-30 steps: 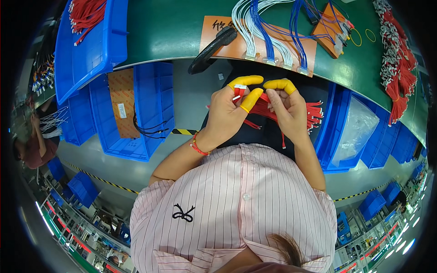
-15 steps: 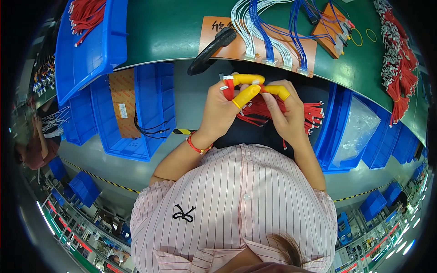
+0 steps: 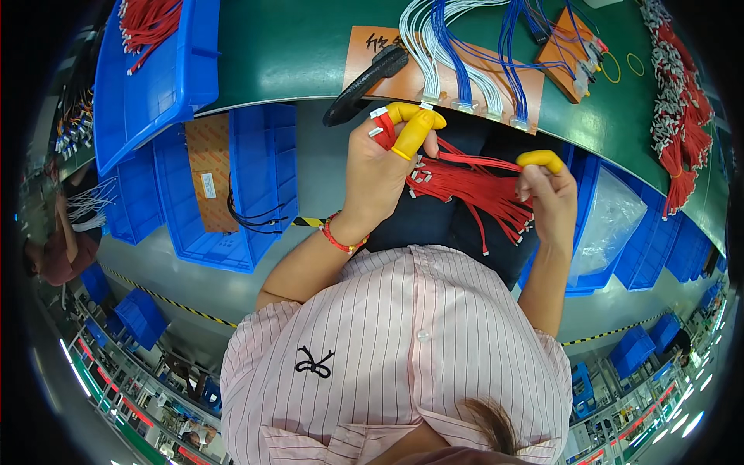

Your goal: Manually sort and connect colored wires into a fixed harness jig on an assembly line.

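Note:
Yellow finger cots cover the thumb and index finger of my left hand, which is closed in a pinch. Short red cables with white connectors sit between its fingers, their ends sticking out at the knuckles. A thin red cable stretches from my left hand to my right hand, whose fingers are closed on its far end; one yellow cot shows there. Below the cable, a loose bundle of red cables with white connector ends lies across my dark-clad lap. What exactly the left fingertips pinch is partly hidden.
Ahead is the green bench, with white wires and blue wires on an orange board. A black handle-like object overhangs its edge. Blue bins flank me below; red cable bunches hang at right.
My hands were close together over the bundle. Now the right hand has moved out to the right, drawing a red cable straight between them, and the left has tilted upward slightly.

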Demonstrator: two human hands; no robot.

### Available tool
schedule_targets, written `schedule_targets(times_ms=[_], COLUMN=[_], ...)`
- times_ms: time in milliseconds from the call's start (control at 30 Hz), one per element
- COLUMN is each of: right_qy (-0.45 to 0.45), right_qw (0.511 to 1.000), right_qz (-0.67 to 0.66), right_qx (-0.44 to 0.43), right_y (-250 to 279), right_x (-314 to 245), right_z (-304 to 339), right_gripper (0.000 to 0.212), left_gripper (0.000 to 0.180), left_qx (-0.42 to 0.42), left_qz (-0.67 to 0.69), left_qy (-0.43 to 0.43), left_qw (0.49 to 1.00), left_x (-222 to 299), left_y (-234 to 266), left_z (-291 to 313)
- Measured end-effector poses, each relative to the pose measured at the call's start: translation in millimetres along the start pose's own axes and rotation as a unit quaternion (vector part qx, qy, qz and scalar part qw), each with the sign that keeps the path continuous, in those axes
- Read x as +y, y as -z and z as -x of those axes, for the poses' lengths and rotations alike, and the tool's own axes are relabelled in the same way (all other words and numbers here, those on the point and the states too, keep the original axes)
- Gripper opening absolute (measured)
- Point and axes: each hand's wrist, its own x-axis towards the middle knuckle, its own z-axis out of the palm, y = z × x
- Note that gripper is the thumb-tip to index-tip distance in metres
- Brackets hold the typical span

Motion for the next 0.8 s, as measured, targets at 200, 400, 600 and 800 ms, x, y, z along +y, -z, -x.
schedule_targets(times_ms=[200,400,600,800], right_qy=[0.049,0.045,0.082,0.058], right_qw=[0.956,0.995,0.995,0.997], right_qz=[-0.282,-0.09,-0.017,-0.027], right_qx=[-0.056,0.02,0.047,0.043], right_y=[-9.7,-43.9,-52.9,-51.7], right_x=[3.0,-5.1,-11.6,-17.6], right_z=[-1.2,-2.7,-9.2,-11.0], right_gripper=[0.02,0.021,0.021,0.021], left_gripper=[0.023,0.023,0.032,0.042], left_qx=[0.013,0.024,-0.057,-0.086], left_qz=[-0.03,0.079,0.102,0.142], left_qy=[-0.013,0.001,0.082,0.162], left_qw=[0.999,0.997,0.99,0.973], left_x=[0.5,-2.2,9.1,21.4], left_y=[-2.9,-8.3,9.3,22.8], left_z=[-1.2,-0.9,-4.7,0.2])
